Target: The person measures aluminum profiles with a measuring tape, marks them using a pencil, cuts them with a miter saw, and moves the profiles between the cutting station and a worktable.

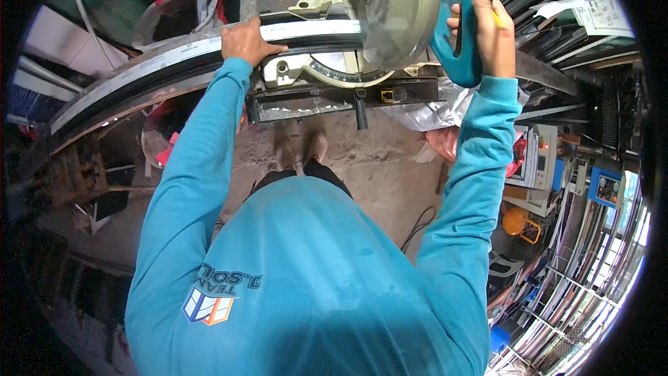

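My left hand (243,42) presses down on a long white strip (163,61) with dark edges, its thumb stretched out to the right. The strip lies across the base (296,69) of a mitre saw, and its right end reaches the saw's round blade guard (400,10). On the right, my right hand (492,31) is wrapped round the saw's teal handle (458,24), with something small and yellow by the fingers. The blade itself is hidden by the guard. A dark lever (360,108) sticks out from the front of the base.
Long dark profiles (550,42) lean at the upper right. A plastic bag with a red rim (182,10) stands behind the strip. Silvery plastic sheeting (445,110) hangs below the saw's right side. Racks of long bars (577,278) fill the lower right.
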The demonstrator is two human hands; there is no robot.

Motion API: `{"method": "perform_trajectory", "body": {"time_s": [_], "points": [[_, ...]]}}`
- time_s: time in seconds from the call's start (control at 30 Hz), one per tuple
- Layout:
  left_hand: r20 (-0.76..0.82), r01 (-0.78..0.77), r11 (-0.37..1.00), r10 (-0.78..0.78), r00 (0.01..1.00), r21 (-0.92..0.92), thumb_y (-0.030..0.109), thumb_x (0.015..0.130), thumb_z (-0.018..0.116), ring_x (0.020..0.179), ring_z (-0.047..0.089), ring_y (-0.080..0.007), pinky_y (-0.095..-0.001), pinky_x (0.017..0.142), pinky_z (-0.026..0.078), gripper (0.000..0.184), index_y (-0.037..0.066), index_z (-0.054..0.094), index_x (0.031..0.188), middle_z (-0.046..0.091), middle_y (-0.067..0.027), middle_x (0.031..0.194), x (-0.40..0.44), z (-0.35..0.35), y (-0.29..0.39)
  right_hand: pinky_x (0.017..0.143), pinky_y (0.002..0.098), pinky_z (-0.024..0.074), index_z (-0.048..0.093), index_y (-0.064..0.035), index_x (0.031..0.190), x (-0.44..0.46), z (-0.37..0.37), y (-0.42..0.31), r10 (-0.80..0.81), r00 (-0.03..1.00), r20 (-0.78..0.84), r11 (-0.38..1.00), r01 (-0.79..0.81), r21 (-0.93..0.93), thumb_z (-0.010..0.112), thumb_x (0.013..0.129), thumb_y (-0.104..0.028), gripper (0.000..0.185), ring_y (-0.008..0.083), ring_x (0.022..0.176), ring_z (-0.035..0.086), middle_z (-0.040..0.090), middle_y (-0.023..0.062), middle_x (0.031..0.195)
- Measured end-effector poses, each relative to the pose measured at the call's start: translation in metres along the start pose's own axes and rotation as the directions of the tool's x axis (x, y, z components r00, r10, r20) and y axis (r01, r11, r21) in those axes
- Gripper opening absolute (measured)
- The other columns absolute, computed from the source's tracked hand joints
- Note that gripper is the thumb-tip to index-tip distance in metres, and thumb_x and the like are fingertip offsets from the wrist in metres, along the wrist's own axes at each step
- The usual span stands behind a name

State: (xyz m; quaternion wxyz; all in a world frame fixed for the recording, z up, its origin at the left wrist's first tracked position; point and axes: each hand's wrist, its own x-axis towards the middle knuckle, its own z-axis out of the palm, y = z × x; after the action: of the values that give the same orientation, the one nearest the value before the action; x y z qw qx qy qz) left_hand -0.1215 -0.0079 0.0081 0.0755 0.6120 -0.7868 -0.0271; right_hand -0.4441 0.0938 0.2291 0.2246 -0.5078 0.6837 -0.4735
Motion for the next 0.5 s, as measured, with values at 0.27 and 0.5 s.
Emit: {"method": "perform_trajectory", "body": {"time_s": [0.27,0.5], "points": [[0.028,0.007,0.998,-0.005,1.000,-0.062,0.067,0.052,0.080,0.083,0.067,-0.0257,-0.0404,0.084,0.041,0.076,0.008,0.066,0.098,0.070,-0.0122,0.085,0.000,-0.004,-0.001,0.062,0.0272,0.0543,0.065,0.0019,0.097,0.029,-0.017,-0.032,0.271,0.947,0.173,0.961,-0.277,0.010,0.046,0.091,-0.061,0.066,0.0164,0.063,0.064,0.068,0.0099,0.079],[-0.007,-0.009,0.997,0.008,1.000,-0.078,0.066,0.052,0.080,0.084,0.067,-0.0269,-0.0414,0.082,0.043,0.076,0.008,0.066,0.099,0.070,-0.0109,0.087,-0.002,-0.005,-0.003,0.060,0.0262,0.0538,0.064,0.0007,0.093,0.032,-0.014,-0.028,0.165,0.979,0.121,0.986,-0.167,0.003,0.047,0.093,-0.058,0.061,0.0151,0.063,0.063,0.066,0.0094,0.078]]}}
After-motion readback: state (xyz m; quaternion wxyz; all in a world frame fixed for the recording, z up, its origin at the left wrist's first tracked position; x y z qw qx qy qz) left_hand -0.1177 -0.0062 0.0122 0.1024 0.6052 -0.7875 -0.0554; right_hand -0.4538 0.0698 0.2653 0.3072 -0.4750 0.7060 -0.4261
